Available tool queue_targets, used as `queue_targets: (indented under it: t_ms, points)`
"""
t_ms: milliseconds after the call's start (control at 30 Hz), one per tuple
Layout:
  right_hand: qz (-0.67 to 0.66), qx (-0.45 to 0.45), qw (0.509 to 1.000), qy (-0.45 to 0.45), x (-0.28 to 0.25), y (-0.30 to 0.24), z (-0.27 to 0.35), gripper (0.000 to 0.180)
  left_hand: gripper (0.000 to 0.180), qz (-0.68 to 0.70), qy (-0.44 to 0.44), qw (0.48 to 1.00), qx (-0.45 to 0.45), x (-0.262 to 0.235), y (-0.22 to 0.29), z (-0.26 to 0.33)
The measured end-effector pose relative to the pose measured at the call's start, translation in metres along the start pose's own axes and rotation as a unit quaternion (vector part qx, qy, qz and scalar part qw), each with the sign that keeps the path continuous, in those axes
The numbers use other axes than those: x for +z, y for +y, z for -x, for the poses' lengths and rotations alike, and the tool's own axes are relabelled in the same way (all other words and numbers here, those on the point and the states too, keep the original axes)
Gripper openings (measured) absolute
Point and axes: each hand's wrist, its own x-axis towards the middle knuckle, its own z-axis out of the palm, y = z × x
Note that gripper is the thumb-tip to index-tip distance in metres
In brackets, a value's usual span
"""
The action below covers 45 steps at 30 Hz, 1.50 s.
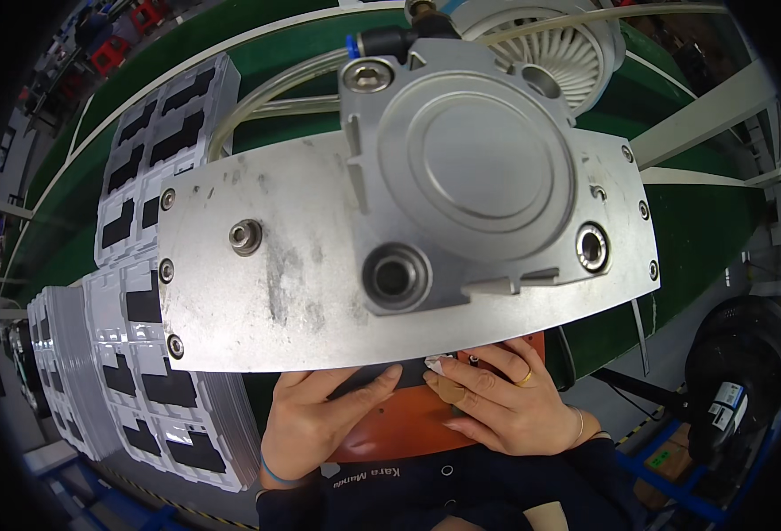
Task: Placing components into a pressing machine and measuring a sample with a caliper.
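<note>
Both hands are at the near edge of a metal press plate, over an orange base board. My left hand has its thumb on a dark flat piece; its other fingertips disappear under the plate, and it seems to grip the piece. My right hand is to the right, with fingers bent inward and beige covers on some of them. A small white scrap shows at its fingertips; what the fingers close on is partly hidden. A silver pneumatic cylinder sits on top of the plate.
Stacked white trays with black flat pieces stand at the left, and more trays lie behind on a green table. Clear air tubes run from the cylinder. A white fan stands behind it; black round equipment is at right.
</note>
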Motion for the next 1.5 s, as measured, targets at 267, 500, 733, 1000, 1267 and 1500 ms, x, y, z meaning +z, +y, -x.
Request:
queue_targets:
  t_ms: [267,500,733,1000,1267,1500]
  points:
    - [-0.005,-0.001,1.0,0.002,-0.001,0.0,0.001,0.051,0.039,0.015,0.003,0.999,-0.041,0.003,0.003,0.0]
    - [-0.064,0.04,0.986,0.146,0.001,0.01,0.013,0.044,0.036,0.013,0.01,0.999,-0.034,0.003,0.002,0.001]
    - [-0.001,-0.016,0.997,0.071,0.0,0.004,0.008,0.038,0.034,0.009,0.008,1.0,-0.028,0.003,0.002,0.0]
    - [0.033,-0.013,0.999,-0.018,0.001,0.0,0.002,0.052,0.037,0.011,0.005,0.999,-0.033,0.003,0.001,0.002]
    - [0.022,-0.015,1.0,-0.013,0.003,0.001,0.002,0.05,0.034,0.014,0.001,1.0,-0.007,0.0,-0.001,-0.001]
    - [0.031,-0.016,0.999,-0.006,0.001,0.0,0.0,0.047,0.032,0.008,0.008,1.0,-0.017,0.002,0.0,0.0]
